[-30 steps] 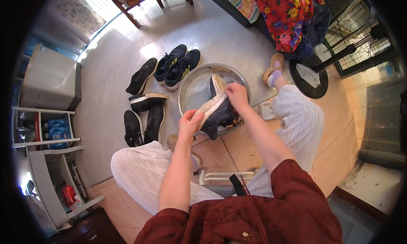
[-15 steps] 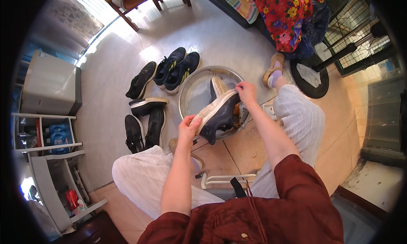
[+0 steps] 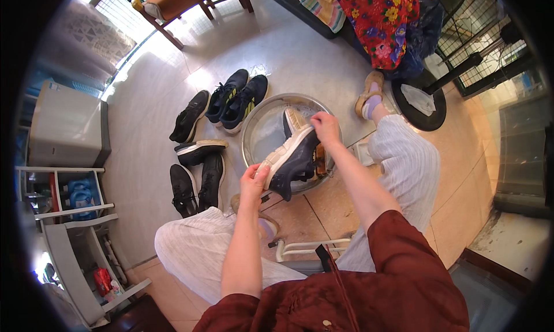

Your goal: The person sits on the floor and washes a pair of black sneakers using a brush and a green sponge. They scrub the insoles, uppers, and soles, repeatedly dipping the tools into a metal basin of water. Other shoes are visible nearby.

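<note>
A dark navy sneaker with a white sole (image 3: 296, 161) is held between both my hands, turned on its side with the sole facing up and left. My left hand (image 3: 253, 183) grips one end, its thumb on the sole. At the other end my right hand (image 3: 326, 129) pinches the sole's edge. Beneath the sneaker stands a round metal basin (image 3: 248, 141) with sudsy water. Another shoe with a pale sole (image 3: 295, 119) rests in the basin, partly hidden by the held sneaker. Something orange-brown (image 3: 320, 157) shows behind the sneaker; I cannot tell what.
Several dark shoes lie left of the basin, among them a pair with yellow stripes (image 3: 239, 101) and a shoe on its side (image 3: 199, 151). A grey-white shelf unit (image 3: 75, 211) lines the left. At right are a black round base (image 3: 421, 115) and floral cloth (image 3: 381, 23).
The view has shifted slightly. My right hand and its end of the sneaker have moved a little left, so the sneaker stands somewhat steeper. Both hands keep their hold.
</note>
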`<state>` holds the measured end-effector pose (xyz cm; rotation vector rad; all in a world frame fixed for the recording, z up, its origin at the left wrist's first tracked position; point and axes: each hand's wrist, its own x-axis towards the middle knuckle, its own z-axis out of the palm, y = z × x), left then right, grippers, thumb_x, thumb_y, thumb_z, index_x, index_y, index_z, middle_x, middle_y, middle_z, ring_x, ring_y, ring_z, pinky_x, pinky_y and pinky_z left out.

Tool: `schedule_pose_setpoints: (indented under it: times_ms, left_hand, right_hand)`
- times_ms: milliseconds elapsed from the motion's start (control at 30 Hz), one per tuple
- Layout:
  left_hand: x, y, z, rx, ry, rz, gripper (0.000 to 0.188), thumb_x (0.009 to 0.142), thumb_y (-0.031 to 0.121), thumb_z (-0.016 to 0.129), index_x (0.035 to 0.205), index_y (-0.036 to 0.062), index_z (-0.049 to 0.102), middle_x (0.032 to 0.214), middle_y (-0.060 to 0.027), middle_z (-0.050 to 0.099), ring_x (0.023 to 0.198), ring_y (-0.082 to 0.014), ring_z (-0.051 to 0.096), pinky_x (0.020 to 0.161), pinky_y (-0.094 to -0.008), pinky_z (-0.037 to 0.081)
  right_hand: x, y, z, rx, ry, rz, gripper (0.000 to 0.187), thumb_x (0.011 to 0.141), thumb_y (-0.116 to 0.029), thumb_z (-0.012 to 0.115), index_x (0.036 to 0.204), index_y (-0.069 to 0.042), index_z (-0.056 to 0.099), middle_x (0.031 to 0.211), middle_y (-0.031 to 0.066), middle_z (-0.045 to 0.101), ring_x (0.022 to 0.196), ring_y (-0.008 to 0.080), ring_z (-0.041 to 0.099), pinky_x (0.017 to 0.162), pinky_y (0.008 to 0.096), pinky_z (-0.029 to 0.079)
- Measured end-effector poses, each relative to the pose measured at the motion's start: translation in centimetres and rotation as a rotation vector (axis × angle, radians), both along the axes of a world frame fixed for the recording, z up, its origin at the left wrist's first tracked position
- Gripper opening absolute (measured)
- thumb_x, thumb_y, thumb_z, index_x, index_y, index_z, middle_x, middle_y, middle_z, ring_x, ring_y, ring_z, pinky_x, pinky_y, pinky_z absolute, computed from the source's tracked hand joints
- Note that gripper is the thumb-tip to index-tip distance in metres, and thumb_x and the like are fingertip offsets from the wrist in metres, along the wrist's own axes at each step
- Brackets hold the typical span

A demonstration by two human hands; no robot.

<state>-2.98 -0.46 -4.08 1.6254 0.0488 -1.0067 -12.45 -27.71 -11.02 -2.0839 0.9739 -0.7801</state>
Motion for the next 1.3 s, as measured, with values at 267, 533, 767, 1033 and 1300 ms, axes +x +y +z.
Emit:
schedule_pose_setpoints:
  times_ms: [267,533,767,1033,1300]
  left_hand:
    - [0.3,0.9,-0.4,-0.013,0.015,0.010,0.038,0.086,0.028,0.075,0.117,0.0089,0.061,0.102,-0.0042,0.067,0.086,-0.0161,0.066,0.068,-0.0354,0.055]
    - [0.5,1.4,-1.1,-0.054,0.059,0.062,0.035,0.085,0.027,0.077,0.112,0.0098,0.064,0.099,-0.0012,0.068,0.083,-0.0127,0.064,0.066,-0.0318,0.054]
    - [0.4,0.4,-1.2,-0.080,0.045,0.017,0.035,0.085,0.028,0.076,0.113,0.0099,0.064,0.099,-0.0010,0.068,0.082,-0.0118,0.064,0.066,-0.0308,0.053]
    - [0.2,0.0,0.7,0.008,-0.062,0.015,0.033,0.089,0.032,0.073,0.111,0.0084,0.067,0.094,-0.0003,0.067,0.081,-0.0088,0.060,0.064,-0.0265,0.048]
    - [0.5,0.1,-2.0,-0.016,-0.258,-0.070,0.035,0.096,0.041,0.062,0.111,0.0105,0.068,0.089,0.0026,0.064,0.074,-0.0072,0.058,0.059,-0.0254,0.048]
  right_hand:
    - [0.0,0.0,-0.3,0.104,-0.025,-0.008,0.010,0.077,-0.012,0.069,0.082,-0.004,0.072,0.082,0.0160,0.070,0.079,0.0344,0.067,0.073,0.0413,0.053]
    - [-0.6,-1.0,-1.8,0.113,0.031,-0.062,0.011,0.079,-0.014,0.069,0.082,-0.004,0.072,0.077,0.0163,0.069,0.072,0.0310,0.067,0.068,0.0385,0.052]
    - [-2.1,-3.4,-3.8,0.186,0.096,-0.120,0.013,0.081,-0.016,0.069,0.085,-0.004,0.071,0.079,0.0159,0.069,0.074,0.0322,0.067,0.070,0.0393,0.052]
    - [2.0,7.9,3.1,-0.107,-0.007,0.351,0.011,0.082,-0.016,0.064,0.077,-0.006,0.065,0.084,0.0115,0.061,0.086,0.0328,0.061,0.076,0.0423,0.050]
    - [2.6,12.6,7.3,-0.004,-0.098,0.450,0.012,0.083,-0.013,0.065,0.077,-0.004,0.060,0.091,0.0120,0.061,0.091,0.0312,0.055,0.081,0.0406,0.046]
